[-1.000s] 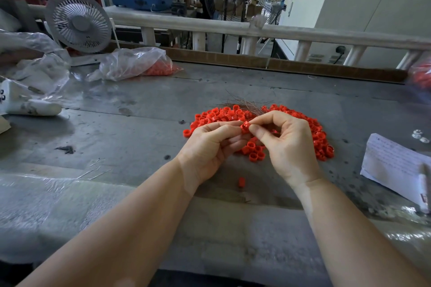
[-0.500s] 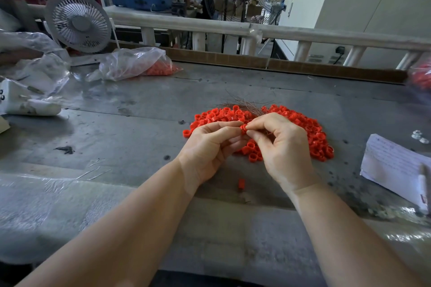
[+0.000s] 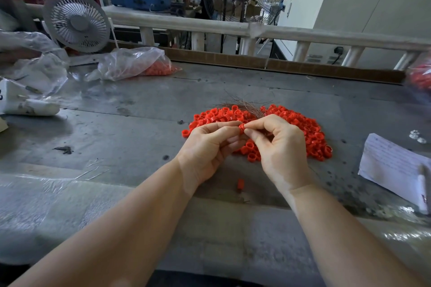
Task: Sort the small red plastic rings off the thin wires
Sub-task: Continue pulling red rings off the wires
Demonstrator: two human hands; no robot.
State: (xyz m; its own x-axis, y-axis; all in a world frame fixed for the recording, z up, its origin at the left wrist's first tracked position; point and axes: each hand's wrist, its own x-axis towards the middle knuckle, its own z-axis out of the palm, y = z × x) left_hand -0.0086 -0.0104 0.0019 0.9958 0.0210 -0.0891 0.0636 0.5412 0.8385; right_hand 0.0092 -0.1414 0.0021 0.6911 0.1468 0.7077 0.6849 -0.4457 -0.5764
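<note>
1. Head view shows the left hand (image 3: 205,144) and right hand (image 3: 279,147) both pinching one small red plastic ring (image 3: 241,127) above the grey tabletop (image 3: 140,123).
2. Behind it lie the pile of red rings (image 3: 300,128) and the thin brown wires (image 3: 245,103).
3. Judged step: freeing this ring; whether a wire runs through it cannot be told.
4. Next, it needs dropping clear of the wires.

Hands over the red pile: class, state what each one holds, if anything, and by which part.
Both the left hand and right hand pinch one red ring between fingertips, at its opposite sides, above the pile of rings.
</note>
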